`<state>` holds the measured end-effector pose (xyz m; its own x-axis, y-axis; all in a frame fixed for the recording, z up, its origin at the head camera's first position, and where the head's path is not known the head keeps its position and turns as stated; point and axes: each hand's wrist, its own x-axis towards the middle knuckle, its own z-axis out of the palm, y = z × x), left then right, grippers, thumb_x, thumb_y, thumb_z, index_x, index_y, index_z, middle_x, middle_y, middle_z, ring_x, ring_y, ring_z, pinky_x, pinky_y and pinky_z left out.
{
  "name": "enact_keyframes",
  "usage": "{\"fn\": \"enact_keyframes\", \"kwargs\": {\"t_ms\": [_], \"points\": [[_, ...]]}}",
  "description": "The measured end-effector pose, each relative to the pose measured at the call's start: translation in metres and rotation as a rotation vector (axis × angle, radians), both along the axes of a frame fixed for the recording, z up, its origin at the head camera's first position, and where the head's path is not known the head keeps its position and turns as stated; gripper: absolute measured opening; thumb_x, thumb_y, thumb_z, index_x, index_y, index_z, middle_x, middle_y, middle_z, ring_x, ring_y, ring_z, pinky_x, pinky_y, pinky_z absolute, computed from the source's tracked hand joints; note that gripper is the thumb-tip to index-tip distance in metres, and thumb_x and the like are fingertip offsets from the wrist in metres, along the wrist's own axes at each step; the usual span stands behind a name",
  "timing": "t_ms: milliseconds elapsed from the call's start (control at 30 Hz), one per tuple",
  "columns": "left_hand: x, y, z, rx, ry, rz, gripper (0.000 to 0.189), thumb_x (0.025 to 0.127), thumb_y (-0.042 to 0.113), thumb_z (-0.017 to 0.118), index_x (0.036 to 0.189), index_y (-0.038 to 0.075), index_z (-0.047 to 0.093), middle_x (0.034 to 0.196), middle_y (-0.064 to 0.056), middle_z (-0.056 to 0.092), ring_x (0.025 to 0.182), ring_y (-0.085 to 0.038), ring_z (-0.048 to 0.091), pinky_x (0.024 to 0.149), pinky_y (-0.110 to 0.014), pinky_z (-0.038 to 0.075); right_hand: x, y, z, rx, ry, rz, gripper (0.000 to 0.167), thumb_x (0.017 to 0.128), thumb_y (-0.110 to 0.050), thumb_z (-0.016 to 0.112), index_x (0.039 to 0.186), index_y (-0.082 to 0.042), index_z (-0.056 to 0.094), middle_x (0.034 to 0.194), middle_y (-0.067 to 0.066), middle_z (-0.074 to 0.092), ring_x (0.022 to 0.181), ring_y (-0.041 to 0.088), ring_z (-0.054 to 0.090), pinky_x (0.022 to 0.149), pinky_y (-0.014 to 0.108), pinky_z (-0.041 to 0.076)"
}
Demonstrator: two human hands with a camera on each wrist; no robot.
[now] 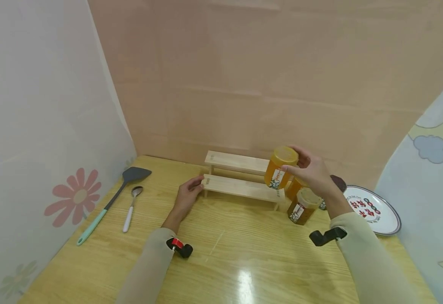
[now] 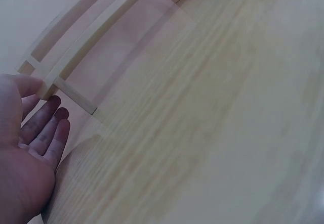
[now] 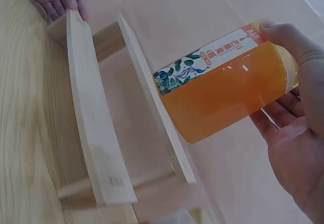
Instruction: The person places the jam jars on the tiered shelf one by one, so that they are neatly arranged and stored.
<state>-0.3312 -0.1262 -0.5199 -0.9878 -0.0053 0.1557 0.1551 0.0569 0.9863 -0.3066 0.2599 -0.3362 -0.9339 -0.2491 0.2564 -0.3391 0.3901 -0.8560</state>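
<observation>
My right hand (image 1: 314,171) grips a clear jar of orange contents (image 3: 223,82) near its yellow lid, thumb on one side and fingers on the other. The jar is tilted and hangs over the right end of a two-step wooden rack (image 1: 240,187), apart from it in the right wrist view. At the rack's left end, my left hand (image 2: 30,133) pinches the lower board, thumb above and fingertips below. Beneath the right hand stand a jar with brown contents (image 1: 304,207) and another orange jar (image 1: 294,187), partly hidden.
A white oval plate (image 1: 390,219) with red lettering lies at the right, beside a dark round thing (image 1: 338,183) half hidden by the right wrist. Farther left lie a turner (image 1: 109,203) with a mint handle and a spoon (image 1: 129,216). Walls border the wooden table (image 1: 221,257).
</observation>
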Motion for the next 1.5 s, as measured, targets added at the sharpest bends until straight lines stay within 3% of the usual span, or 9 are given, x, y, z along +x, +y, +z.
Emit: {"fn": "enact_keyframes", "kwargs": {"t_ms": [367,500,667,800,967,1200,1500], "points": [[0.000,0.001,-0.001,0.014,-0.001,-0.011,0.036,0.104,0.016,0.064,0.139,0.011,0.065,0.144,-0.012,0.062,0.133,-0.028,0.058,0.100,-0.023,0.054,-0.040,-0.057,-0.002,-0.100,-0.050,0.093,0.067,0.096,-0.022,0.076,0.155,-0.020,0.046,0.146,0.007,0.060,0.123,0.013,0.063,0.097,0.019,0.054],[0.001,0.001,0.002,0.008,-0.005,-0.021,0.036,0.104,0.016,0.063,0.140,0.012,0.064,0.144,-0.011,0.062,0.134,-0.027,0.058,0.106,-0.029,0.053,-0.052,-0.077,0.001,-0.157,-0.081,0.100,0.068,0.097,-0.018,0.074,0.157,-0.017,0.042,0.152,0.009,0.056,0.134,0.022,0.057,0.107,0.029,0.052],[0.002,0.000,0.003,-0.006,-0.008,-0.004,0.036,0.104,0.016,0.063,0.140,0.012,0.064,0.144,-0.010,0.062,0.135,-0.027,0.058,0.109,-0.033,0.052,-0.069,-0.102,0.002,-0.260,-0.132,0.132,0.069,0.098,-0.008,0.070,0.159,-0.011,0.037,0.158,0.013,0.048,0.147,0.030,0.046,0.121,0.047,0.041],[0.003,0.000,0.001,-0.003,-0.018,-0.001,0.036,0.103,0.016,0.064,0.139,0.012,0.064,0.144,-0.011,0.062,0.134,-0.027,0.058,0.107,-0.030,0.053,-0.081,-0.115,-0.003,-0.305,-0.140,0.142,0.068,0.097,-0.004,0.070,0.158,-0.009,0.039,0.157,0.014,0.049,0.148,0.030,0.045,0.123,0.049,0.038],[0.004,0.002,0.001,-0.002,-0.010,-0.010,0.036,0.103,0.016,0.065,0.139,0.012,0.065,0.144,-0.011,0.063,0.134,-0.027,0.058,0.105,-0.027,0.053,-0.090,-0.122,-0.008,-0.319,-0.143,0.151,0.066,0.097,-0.004,0.070,0.157,-0.008,0.041,0.156,0.014,0.050,0.147,0.030,0.047,0.122,0.049,0.039],[0.002,0.005,0.004,0.001,-0.007,-0.036,0.036,0.103,0.019,0.065,0.139,0.013,0.065,0.144,-0.010,0.063,0.135,-0.027,0.057,0.112,-0.042,0.051,-0.095,-0.124,-0.013,-0.356,-0.160,0.183,0.066,0.097,-0.002,0.069,0.156,-0.008,0.041,0.155,0.015,0.050,0.146,0.030,0.047,0.123,0.048,0.038],[0.003,0.004,0.002,-0.009,-0.001,-0.025,0.037,0.103,0.017,0.065,0.139,0.010,0.065,0.143,-0.012,0.063,0.134,-0.029,0.059,0.106,-0.030,0.054,-0.097,-0.123,-0.018,-0.315,-0.175,0.203,0.069,0.098,-0.005,0.069,0.159,-0.012,0.037,0.158,0.015,0.046,0.149,0.032,0.042,0.125,0.051,0.034]]}}
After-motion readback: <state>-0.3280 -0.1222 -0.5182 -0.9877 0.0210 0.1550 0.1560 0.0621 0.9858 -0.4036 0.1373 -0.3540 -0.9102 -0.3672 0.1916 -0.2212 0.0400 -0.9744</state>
